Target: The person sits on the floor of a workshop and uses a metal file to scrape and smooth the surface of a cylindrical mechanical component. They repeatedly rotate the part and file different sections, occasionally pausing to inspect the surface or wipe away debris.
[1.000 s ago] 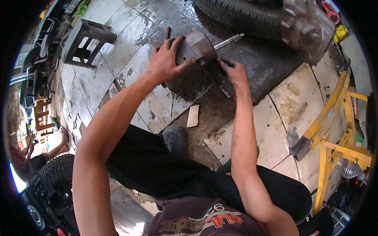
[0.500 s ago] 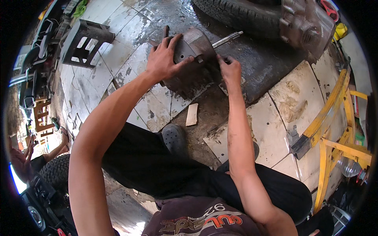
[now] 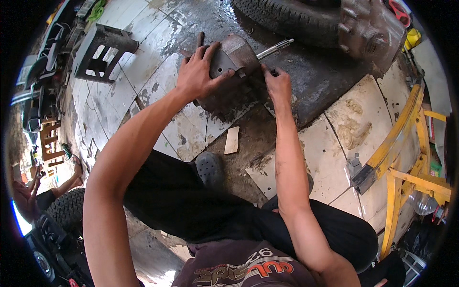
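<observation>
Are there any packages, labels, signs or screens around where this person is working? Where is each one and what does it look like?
Shirt print: bottom centre, on the person's dark shirt; curved red and white lettering.
Card scrap: on the tiled floor below the metal housing that the left hand and right hand touch; small, pale, rectangular, blank.
No screens or signs can be made out.

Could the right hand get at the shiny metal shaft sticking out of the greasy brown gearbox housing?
Probably yes. The right hand rests beside the greasy brown gearbox housing, just below the shiny metal shaft, and nothing lies between them. The left hand lies on the housing's other side.
</observation>
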`<action>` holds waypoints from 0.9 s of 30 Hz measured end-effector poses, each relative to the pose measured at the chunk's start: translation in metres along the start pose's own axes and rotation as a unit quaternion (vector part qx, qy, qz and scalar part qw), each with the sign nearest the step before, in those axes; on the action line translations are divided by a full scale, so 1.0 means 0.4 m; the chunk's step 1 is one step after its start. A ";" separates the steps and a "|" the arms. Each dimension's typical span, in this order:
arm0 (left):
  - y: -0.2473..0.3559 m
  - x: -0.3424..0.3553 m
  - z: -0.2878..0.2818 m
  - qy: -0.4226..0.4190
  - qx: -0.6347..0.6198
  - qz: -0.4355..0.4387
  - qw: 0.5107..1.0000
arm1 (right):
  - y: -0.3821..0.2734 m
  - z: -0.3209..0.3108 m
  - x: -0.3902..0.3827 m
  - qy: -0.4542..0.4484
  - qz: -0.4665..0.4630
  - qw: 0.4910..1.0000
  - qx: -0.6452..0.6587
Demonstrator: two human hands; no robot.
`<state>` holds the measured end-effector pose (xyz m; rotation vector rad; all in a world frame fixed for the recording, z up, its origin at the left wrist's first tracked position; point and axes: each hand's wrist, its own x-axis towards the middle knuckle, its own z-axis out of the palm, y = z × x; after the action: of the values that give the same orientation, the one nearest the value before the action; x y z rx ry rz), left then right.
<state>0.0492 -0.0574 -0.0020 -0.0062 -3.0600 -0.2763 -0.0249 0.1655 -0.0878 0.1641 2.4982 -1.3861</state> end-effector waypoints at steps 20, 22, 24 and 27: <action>0.003 0.002 0.005 -0.006 -0.001 0.006 1.000 | 0.113 0.029 0.027 -0.045 -0.071 0.981 0.173; 0.002 0.008 0.002 -0.001 0.000 0.008 1.000 | 0.095 0.028 0.020 -0.021 -0.063 0.984 0.164; -0.002 0.005 0.003 0.004 0.000 0.010 1.000 | 0.043 0.064 -0.003 0.070 -0.023 0.995 0.071; -0.006 -0.001 -0.005 -0.001 -0.009 -0.002 1.000 | 0.029 0.037 -0.048 0.028 -0.050 0.992 0.112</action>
<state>0.0497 -0.0601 -0.0004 -0.0027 -3.0597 -0.3047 -0.0013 0.1597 -0.0989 0.1266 2.4188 -1.7258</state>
